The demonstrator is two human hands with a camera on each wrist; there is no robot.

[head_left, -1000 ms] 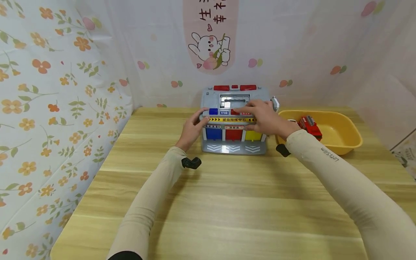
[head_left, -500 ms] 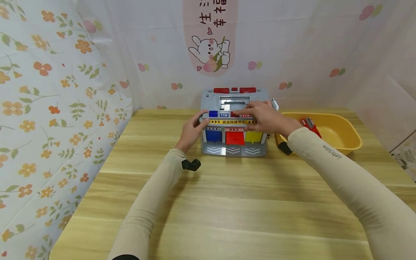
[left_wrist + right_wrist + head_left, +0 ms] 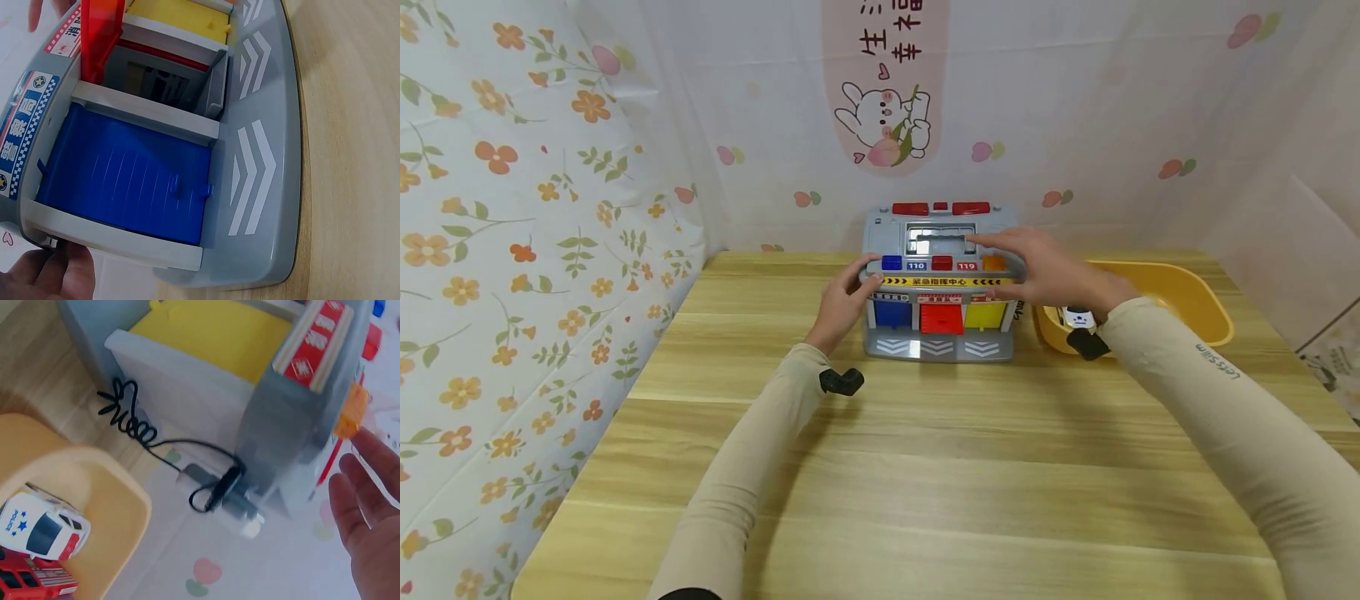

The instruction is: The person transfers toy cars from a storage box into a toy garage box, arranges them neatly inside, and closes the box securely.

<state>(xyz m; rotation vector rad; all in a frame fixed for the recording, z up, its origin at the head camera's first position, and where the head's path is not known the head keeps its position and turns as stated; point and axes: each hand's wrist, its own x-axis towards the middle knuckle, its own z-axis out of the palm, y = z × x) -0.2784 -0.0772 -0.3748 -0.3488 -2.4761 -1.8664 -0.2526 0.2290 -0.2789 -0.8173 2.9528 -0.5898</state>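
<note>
A grey toy emergency station (image 3: 940, 345) stands on the table, with blue, red and yellow garage doors. The red door (image 3: 100, 37) is swung up and out, exposing a dark bay behind it. The blue door (image 3: 131, 169) and yellow door (image 3: 985, 315) are closed. My left hand (image 3: 841, 307) grips the station's left end, thumb at the front edge. Over the right end, my right hand (image 3: 1052, 271) is spread with fingers straight, close to the orange button (image 3: 352, 411). The red button (image 3: 942, 263) and blue button (image 3: 891, 262) show on the roof ledge.
Right of the station sits a yellow bin (image 3: 1195, 292) holding a white police car (image 3: 40, 525) and a red toy vehicle (image 3: 31, 575). A coiled black cord (image 3: 131, 425) and a grey-white toy handset (image 3: 222, 500) hang at the station's right side. A printed curtain (image 3: 760, 125) stands behind.
The red door has sprung from closed to open. My right hand has left the red button and shifted right, uncovering the orange button. My left hand has kept its place.
</note>
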